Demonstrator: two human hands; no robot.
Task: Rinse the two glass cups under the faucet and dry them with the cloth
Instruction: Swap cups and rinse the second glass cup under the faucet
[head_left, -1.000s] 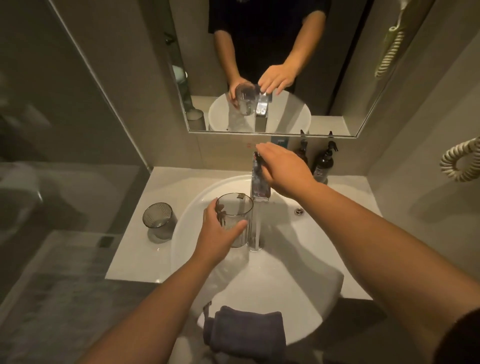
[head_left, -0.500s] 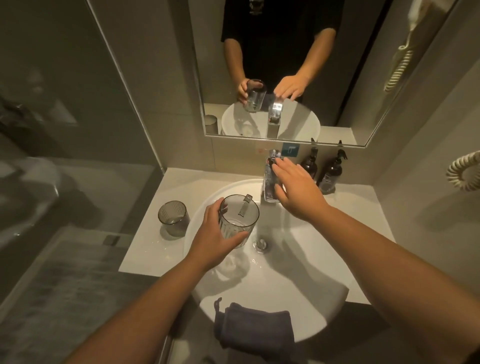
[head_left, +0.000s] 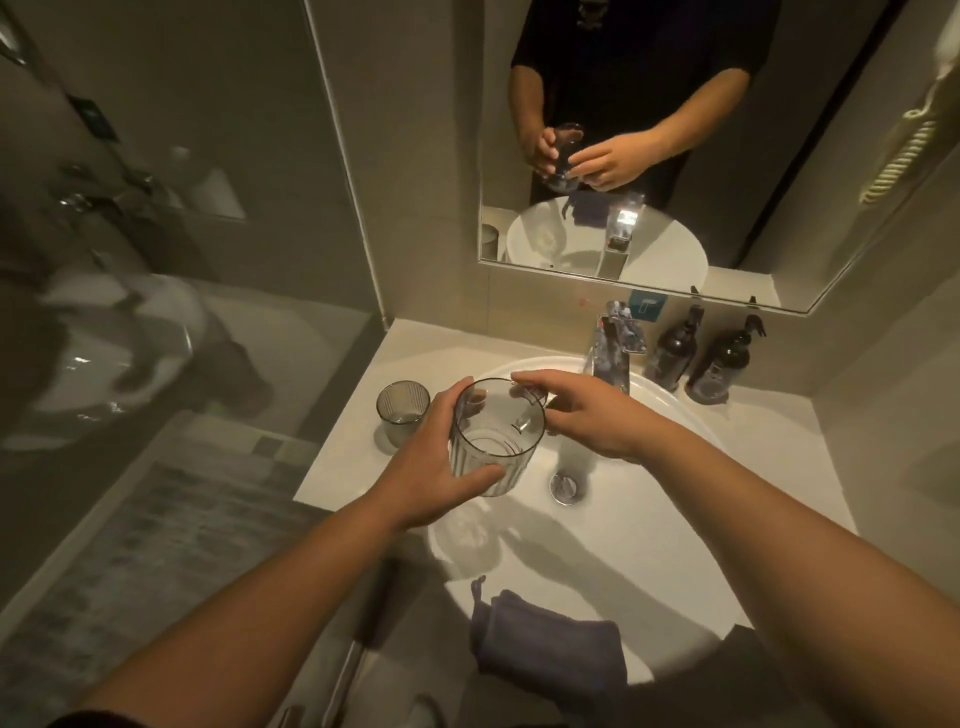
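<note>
1. The left hand (head_left: 434, 462) grips a ribbed glass cup (head_left: 493, 439), thumb curled across its near side and fingers wrapped round the far side. The cup is held upright, mouth up, in the air over the left part of the sink (head_left: 675, 597).
2. The right hand (head_left: 587, 415) is at the cup's far rim, index finger stretched along it and thumb at the right side of the rim. Whether it is pinching the rim or only touching it cannot be told.
3. A second glass cup (head_left: 402, 410) stands upright on the counter (head_left: 337, 467), near its left edge and just left of the sink.
4. A dark cloth (head_left: 550, 649) hangs folded over the sink's near edge.
5. The faucet (head_left: 613, 348) stands at the sink's far edge. No water is running from it.
6. Two dark pump bottles (head_left: 724, 364) stand side by side at the counter's back edge, just right of the faucet.
7. A round drain (head_left: 566, 486) sits in the middle of the basin, below the right hand.
8. The mirror (head_left: 649, 156) on the wall reflects both hands on the cup.
</note>
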